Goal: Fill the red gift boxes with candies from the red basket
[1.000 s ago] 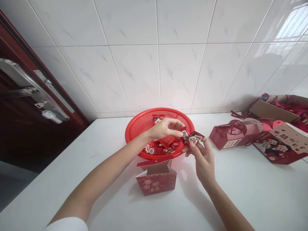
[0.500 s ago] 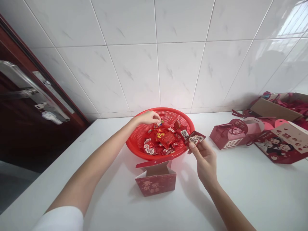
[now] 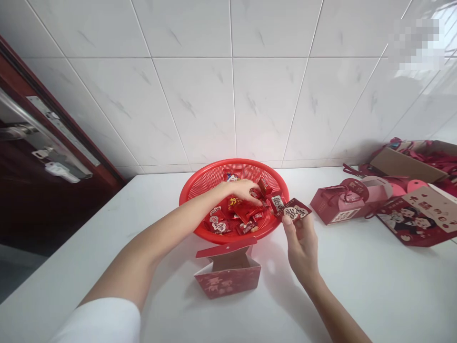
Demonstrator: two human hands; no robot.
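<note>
The right hand point(image 3: 303, 240) had its fingers clamped on two sweets point(image 3: 296, 210) by the rim of the basket point(image 3: 205, 185). The left hand point(image 3: 244, 190) was among loose sweets point(image 3: 220, 226) inside it; whether its fingers gripped any could not be told. An open box point(image 3: 228, 283) stood on the worktop point(image 3: 171, 309) in front.

Short-sleeved in white, bare below.
The left arm's sleeve point(image 3: 103, 321) is plain white cloth, smooth and softly shaded, with a rounded hem ending above the elbow; below it the slim left forearm point(image 3: 171, 226) is bare down to the left hand point(image 3: 244, 190). The right forearm point(image 3: 332, 305), slender too, is bare as far as it shows, tapering to a narrow wrist and the bare right hand point(image 3: 303, 247).
</note>
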